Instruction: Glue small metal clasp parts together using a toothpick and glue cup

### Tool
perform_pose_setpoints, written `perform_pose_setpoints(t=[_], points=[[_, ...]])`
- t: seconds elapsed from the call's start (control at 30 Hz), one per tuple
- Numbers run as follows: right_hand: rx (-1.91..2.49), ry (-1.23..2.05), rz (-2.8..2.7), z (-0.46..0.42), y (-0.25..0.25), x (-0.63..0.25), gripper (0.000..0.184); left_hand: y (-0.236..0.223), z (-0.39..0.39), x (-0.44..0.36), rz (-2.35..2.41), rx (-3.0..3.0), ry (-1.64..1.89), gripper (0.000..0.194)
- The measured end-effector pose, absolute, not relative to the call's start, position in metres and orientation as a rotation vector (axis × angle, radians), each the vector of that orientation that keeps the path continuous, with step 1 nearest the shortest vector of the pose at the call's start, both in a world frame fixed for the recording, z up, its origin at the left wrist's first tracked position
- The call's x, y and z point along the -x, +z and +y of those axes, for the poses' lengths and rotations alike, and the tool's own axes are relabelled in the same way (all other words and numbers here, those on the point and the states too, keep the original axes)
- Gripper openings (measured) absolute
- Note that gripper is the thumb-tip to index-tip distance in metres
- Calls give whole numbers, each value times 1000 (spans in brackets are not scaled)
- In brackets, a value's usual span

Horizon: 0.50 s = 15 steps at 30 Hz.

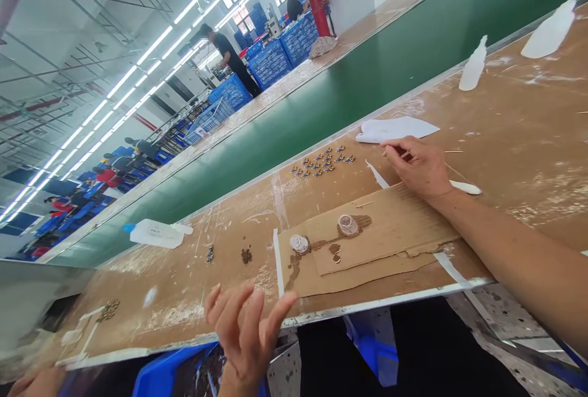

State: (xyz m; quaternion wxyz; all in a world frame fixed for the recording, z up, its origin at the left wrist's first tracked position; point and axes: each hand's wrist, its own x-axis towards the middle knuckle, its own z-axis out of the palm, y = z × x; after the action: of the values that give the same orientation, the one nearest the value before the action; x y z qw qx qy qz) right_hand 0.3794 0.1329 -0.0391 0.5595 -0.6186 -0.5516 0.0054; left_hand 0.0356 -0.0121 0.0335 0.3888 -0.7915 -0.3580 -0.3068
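My left hand (245,329) is raised palm up at the table's front edge, fingers spread and holding nothing. Over the right part of a cardboard sheet (390,219), my right hand (420,167) is closed in a pinch; whatever its fingertips hold is too small to make out. Just beyond them lies a folded white sheet (397,128). Several small blue and gold pieces (321,163) are laid out to the left of that hand. Two small round dishes of pale paste, a left one (299,244) and a right one (348,225), sit on the cardboard, with brown stains around them.
A white bottle (156,233) lies on the left; two white squeeze bottles, one nearer (474,66) and one farther (551,29), are at right. Small brown pieces (247,255) form a pile. Behind runs a green conveyor belt (321,94). Another person's hand (39,381) shows bottom left.
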Motion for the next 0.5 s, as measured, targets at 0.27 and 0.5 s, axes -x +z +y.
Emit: perform_pose_setpoints(t=[0.27,0.5], points=[[1517,-4,-1261,130,-37,-377,23,25,-36,-23,-753,2014,-897,65],[1478,-38,-1269,132,-41,-379,26,5,-48,-38,-1666,2126,-1307,41]])
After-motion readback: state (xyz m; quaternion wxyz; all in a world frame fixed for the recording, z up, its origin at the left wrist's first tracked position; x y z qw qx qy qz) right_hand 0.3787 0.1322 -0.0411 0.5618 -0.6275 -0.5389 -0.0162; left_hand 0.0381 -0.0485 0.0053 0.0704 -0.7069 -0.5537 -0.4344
